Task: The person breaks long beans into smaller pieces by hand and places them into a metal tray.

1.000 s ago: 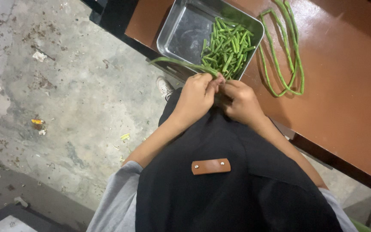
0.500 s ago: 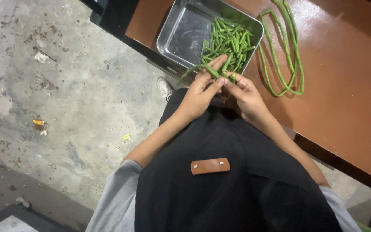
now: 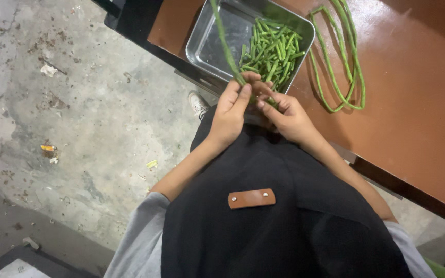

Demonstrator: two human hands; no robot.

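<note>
Here, steel tray point(image 3: 209, 44) of cut beans point(image 3: 273, 49); both hands' grip pinching long bean point(image 3: 225, 44)

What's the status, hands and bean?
Left hand and right hand both pinch the long bean. Cut pieces in tray. Nothing blocking.

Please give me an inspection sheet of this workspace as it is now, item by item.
Surface: brown table, glossy.
Job's things: metal tray with cut green bean pieces; long bean in both hands, rising over the tray; whole long beans looped on the table.
Clutter: scraps on the concrete floor.
Hands: left hand and right hand pinch the bean together.
Cables: nothing seen.
Surroundings: black apron, shoe.
</note>
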